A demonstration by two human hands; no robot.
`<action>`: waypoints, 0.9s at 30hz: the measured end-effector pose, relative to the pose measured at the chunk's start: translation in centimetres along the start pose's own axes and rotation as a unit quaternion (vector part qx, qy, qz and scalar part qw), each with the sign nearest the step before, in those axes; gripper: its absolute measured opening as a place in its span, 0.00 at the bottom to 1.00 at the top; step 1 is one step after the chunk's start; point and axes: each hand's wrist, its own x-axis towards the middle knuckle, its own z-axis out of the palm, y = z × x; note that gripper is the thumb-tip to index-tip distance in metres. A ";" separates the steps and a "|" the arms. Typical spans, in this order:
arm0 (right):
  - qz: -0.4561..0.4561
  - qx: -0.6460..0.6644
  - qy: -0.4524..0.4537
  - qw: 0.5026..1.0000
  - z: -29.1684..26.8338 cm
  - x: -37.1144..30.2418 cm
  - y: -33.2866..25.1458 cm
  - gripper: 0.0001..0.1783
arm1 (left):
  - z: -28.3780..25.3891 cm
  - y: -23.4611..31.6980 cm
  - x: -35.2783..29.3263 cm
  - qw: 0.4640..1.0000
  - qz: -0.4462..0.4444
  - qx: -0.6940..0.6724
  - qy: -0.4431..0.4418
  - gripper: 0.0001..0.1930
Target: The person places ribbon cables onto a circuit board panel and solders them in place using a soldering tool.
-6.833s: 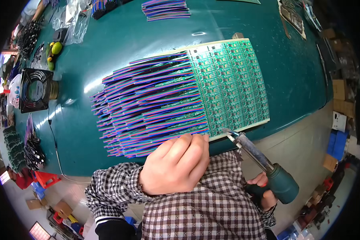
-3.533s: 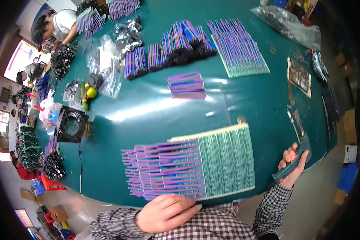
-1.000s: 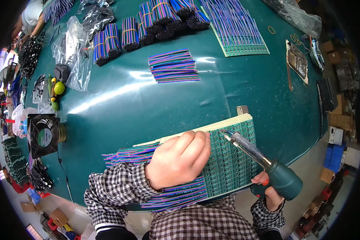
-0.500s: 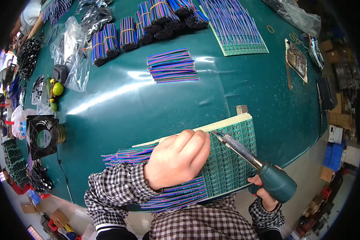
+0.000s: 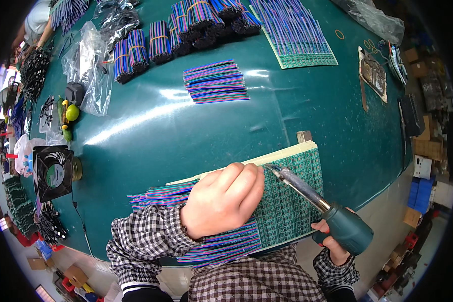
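Observation:
My right hand (image 5: 336, 247) grips a green pistol-shaped soldering iron (image 5: 348, 230), its metal barrel slanting up and left. The iron's tip rests at or just above the upper part of a green circuit board panel (image 5: 291, 201), right beside the fingers of my left hand (image 5: 225, 200). Those fingers are pinched together; what lies between them is hidden. Blue, pink and black wires (image 5: 224, 246) stretch leftward from the panel, below and behind my left hand. Under the panel's upper right corner, a small block (image 5: 304, 136) sticks out.
A loose stack of cut wires (image 5: 216, 83) lies mid-table, with banded wire bundles (image 5: 160, 43) behind it. Another wired panel (image 5: 309, 63) is at the back. On the left stands a black fan (image 5: 53, 172); on the right, a stained tray (image 5: 373, 78). A person's arm (image 5: 46, 32) shows far left.
Almost nothing differs. Both hands, the soldering iron and the panel hold their places; the view has shifted very slightly.

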 end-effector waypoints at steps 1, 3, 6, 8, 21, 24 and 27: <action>-0.011 -0.002 -0.006 1.000 -0.3 -0.1 0.2 0.36 | 0.0 0.1 0.0 1.000 0.000 0.000 0.000 0.20; -0.022 -0.005 -0.011 1.000 -0.3 -0.2 0.0 0.36 | -0.2 0.3 0.1 1.000 -0.022 -0.014 -0.006 0.19; -0.013 0.014 0.009 1.000 0.3 0.0 -0.4 0.36 | -0.4 0.4 0.2 0.999 -0.025 -0.016 -0.019 0.19; -0.011 0.005 0.008 1.000 0.5 0.1 -0.5 0.38 | -0.3 0.4 0.2 0.999 -0.024 -0.015 -0.018 0.19; 0.021 -0.003 0.032 0.999 -0.7 -0.9 1.0 0.39 | -0.4 0.6 0.1 1.000 -0.013 0.007 -0.019 0.20; -0.038 -0.113 0.012 0.993 -1.5 -1.1 2.0 0.35 | -0.4 0.5 0.0 1.000 -0.013 -0.001 -0.019 0.20; -0.008 -0.058 0.025 0.998 -0.9 -0.9 1.4 0.32 | -0.2 0.5 -0.1 1.000 -0.012 -0.003 -0.011 0.20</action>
